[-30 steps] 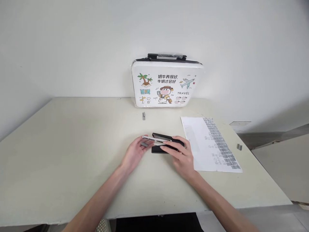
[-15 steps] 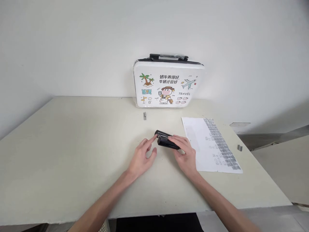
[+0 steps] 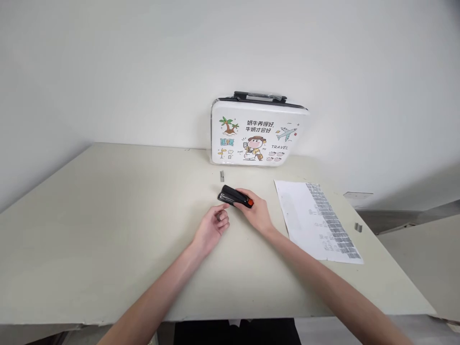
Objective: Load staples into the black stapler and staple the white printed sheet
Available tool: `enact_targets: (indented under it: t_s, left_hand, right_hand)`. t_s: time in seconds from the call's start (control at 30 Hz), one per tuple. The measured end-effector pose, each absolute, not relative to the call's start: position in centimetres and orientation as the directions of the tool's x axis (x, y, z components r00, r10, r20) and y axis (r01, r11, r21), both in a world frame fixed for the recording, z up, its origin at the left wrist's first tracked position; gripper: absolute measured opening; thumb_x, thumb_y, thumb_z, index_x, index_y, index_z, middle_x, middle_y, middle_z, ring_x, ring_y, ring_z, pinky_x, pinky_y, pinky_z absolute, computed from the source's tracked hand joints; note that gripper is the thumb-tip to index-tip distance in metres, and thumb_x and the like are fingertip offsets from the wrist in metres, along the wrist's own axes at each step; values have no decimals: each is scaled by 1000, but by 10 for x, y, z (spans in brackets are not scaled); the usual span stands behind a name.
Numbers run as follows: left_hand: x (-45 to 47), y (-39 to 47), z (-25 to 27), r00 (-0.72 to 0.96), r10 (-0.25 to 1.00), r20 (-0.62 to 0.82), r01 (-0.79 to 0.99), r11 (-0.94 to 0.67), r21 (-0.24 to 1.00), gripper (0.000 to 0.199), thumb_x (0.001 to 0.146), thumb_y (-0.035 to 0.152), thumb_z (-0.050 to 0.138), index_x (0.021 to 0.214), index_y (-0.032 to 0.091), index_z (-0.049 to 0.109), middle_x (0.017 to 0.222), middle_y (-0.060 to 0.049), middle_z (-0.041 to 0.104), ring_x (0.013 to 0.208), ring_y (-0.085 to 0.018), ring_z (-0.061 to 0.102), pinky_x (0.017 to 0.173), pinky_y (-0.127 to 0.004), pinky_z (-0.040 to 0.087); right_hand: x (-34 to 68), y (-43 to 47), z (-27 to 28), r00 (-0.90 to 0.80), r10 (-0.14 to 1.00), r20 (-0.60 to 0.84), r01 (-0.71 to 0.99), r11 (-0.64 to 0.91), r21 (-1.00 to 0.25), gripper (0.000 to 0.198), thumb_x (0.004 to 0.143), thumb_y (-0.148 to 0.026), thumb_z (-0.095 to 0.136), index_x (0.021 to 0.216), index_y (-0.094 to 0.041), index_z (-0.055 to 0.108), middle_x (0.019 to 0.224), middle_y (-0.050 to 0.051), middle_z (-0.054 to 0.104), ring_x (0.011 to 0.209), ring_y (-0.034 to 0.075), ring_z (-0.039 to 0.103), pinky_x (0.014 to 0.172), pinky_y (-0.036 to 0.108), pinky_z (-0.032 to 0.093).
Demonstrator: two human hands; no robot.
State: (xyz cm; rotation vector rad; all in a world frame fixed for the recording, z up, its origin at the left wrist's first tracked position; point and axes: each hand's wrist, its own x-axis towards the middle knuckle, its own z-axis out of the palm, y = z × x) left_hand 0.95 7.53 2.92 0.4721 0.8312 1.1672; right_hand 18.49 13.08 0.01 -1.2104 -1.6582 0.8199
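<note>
A black stapler (image 3: 232, 194) with a red-orange piece at its rear end is tilted a little above or on the table; which of the two I cannot tell. My right hand (image 3: 259, 213) is closed around its rear part, fingers over the far side and thumb on the near side. Just below its front end is my left hand (image 3: 209, 227), one finger stretched out to the stapler's near edge. The other fingers of that hand curl loosely, with no object visible in them. Behind the stapler lies a small grey strip of staples (image 3: 222, 176).
A white cartoon-printed case (image 3: 258, 136) stands against the wall at the back of the table (image 3: 108, 230). To the right lies a sheet of paper (image 3: 305, 220) with dark marks along one side. Near the table's right edge is another small grey staple strip (image 3: 358, 227).
The stapler has turned over and moved slightly left and away from me in my right hand. My left finger left its mouth for its near edge, and the other left fingers curled.
</note>
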Motion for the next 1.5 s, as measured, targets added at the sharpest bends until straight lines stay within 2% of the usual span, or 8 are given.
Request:
enact_targets:
  t_s: [0.17,0.33,0.5,0.63,0.87,1.03,1.23,1.5]
  left_hand:
    - [2,81,25,101,929,-356,-703,320,635,17,86,31,68,92,15,72,74,0,56,62,-10,53,59,-23,47]
    - [-2,85,19,65,936,-347,-765,270,584,23,93,35,61,94,14,73,103,-14,74,99,-21,72,91,-33,58]
    - [-2,84,17,92,939,-333,-818,262,512,29,95,35,57,97,11,73,117,-20,75,121,-28,69,109,-38,52]
    - [1,79,22,195,935,-297,-797,327,508,36,96,40,57,106,10,74,126,-20,73,129,-33,64,114,-43,48]
    - [9,71,20,310,929,-201,-660,363,658,38,100,45,59,117,14,73,139,-18,68,138,-33,57,121,-47,38]
    - [23,81,8,360,932,-33,-441,201,875,40,94,38,73,132,25,70,158,-10,53,147,-34,48,125,-52,33]
    - [43,120,8,456,886,-79,-414,290,863,68,88,34,79,152,31,54,177,-7,9,148,-39,46,121,-58,41]
    - [38,129,9,336,939,-70,-469,232,852,43,89,23,77,131,23,67,171,-12,27,131,-39,63,116,-60,47]
  right_hand:
    - [142,174,2,-229,923,309,312,370,-875,38,86,-25,68,124,-27,70,126,2,76,114,23,71,107,40,52]
    - [138,175,8,-233,888,396,372,458,-807,38,92,-31,67,129,-23,67,133,9,71,121,26,66,111,44,48]
    - [150,123,18,-205,798,566,504,582,-638,24,102,-34,55,122,-26,67,133,12,63,131,27,56,113,48,47]
    - [146,90,17,-352,773,528,578,623,-526,16,95,-34,69,110,-26,69,147,13,51,138,33,47,112,54,48]
    - [179,63,22,-294,798,526,616,579,-534,12,104,-28,57,110,-27,67,147,12,52,138,30,50,109,52,50]
    - [277,49,18,-114,838,533,755,422,-501,17,103,-41,58,108,-29,69,142,10,58,133,31,55,107,51,49]
    - [416,47,-9,185,866,465,887,57,-459,34,98,-55,56,103,-26,73,139,13,59,129,34,56,84,42,54]
    - [491,36,-45,385,821,422,884,-196,-425,46,93,-60,52,103,-21,73,134,18,60,129,37,54,105,52,44]
